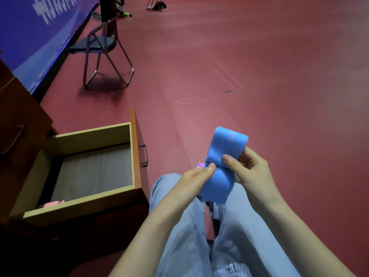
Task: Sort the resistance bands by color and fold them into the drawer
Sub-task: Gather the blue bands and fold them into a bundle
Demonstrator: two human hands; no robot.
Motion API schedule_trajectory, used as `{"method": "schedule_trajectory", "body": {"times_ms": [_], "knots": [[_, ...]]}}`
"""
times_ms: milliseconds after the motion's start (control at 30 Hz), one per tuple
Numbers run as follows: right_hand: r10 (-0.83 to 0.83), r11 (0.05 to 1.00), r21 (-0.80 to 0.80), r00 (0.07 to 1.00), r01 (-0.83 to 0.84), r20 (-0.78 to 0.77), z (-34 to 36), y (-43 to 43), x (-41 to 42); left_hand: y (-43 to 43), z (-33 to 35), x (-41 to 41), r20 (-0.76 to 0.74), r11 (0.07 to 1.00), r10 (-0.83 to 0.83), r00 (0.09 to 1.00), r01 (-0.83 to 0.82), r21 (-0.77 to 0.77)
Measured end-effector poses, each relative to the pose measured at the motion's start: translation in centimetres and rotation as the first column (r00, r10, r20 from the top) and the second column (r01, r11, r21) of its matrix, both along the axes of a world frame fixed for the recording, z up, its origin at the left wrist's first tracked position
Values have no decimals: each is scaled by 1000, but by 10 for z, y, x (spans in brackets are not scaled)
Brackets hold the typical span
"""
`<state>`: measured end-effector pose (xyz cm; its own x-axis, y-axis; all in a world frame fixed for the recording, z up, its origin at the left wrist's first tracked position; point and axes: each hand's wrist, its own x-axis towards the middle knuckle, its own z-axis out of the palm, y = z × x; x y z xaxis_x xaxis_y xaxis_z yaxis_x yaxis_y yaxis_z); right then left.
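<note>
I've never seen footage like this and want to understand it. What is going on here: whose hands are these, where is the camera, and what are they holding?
No machine here: these are a person's two bare hands, filmed by one camera worn on the head, looking down past the knees. The left hand and right hand both pinch a wide blue elastic resistance band, folded over. At left stands an open wooden drawer with a pink item in its near corner. A black folding metal chair stands on the red floor beyond.
</note>
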<state>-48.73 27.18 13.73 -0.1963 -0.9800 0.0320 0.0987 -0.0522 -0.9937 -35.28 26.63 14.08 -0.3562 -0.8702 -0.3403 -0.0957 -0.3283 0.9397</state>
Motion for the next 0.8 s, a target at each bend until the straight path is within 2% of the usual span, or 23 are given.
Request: {"method": "schedule_trajectory", "body": {"times_ms": [100, 233, 433, 600, 700, 800], "knots": [[-8, 997, -75, 1000, 7, -15, 2, -3, 0, -2, -7, 3, 60, 1000, -28, 998, 28, -1], [24, 985, -165, 993, -43, -115, 0, 1, 1, -8, -7, 3, 32, 998, -21, 999, 19, 58], [98, 974, -161, 934, -161, -343, -8, 8, 2, -9, -15, 2, -175, 983, 39, 984, -6, 184], [227, 950, -122, 907, -286, -354, -8, 11, 2, -7, -13, 3, -432, 932, 120, 894, 48, 358], [296, 937, -77, 892, -341, -343, -9, 12, 1, -9, -14, 4, -468, 885, 225, 855, 22, 466], [325, 932, -58, 895, -358, -305, -8, 14, -1, -10, -15, 6, -524, 875, 231, 820, 61, 481]]}}
